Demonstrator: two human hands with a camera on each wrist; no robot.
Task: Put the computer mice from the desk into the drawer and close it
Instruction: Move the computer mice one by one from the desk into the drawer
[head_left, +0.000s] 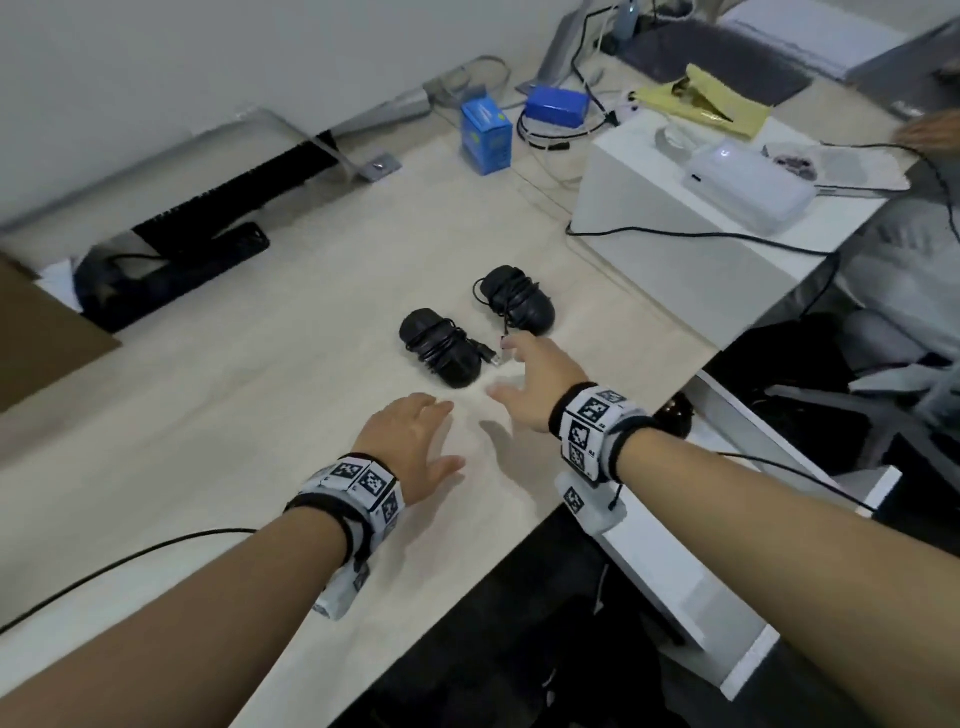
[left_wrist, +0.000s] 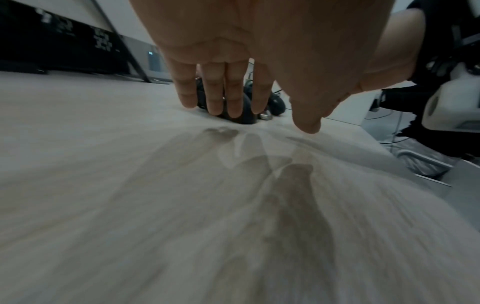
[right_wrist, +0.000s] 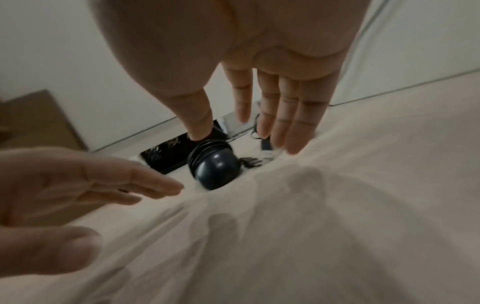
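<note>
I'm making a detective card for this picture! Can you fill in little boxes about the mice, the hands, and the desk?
mice: two black ones with cords wrapped round them, near mouse and far mouse
where: both lie on the desk, side by side, apart
left hand: fingers straight, holds nothing, short of the near mouse
right hand: fingers spread, holds nothing, close to both mice
drawer: none clearly seen
also there: two blue boxes, white box

Left hand (head_left: 410, 441) flat, fingers straight, right hand (head_left: 535, 379) outstretched, fingers spread

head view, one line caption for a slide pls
Both open hands, left and right, reach toward two cable-wrapped black mice on the desk.
</note>
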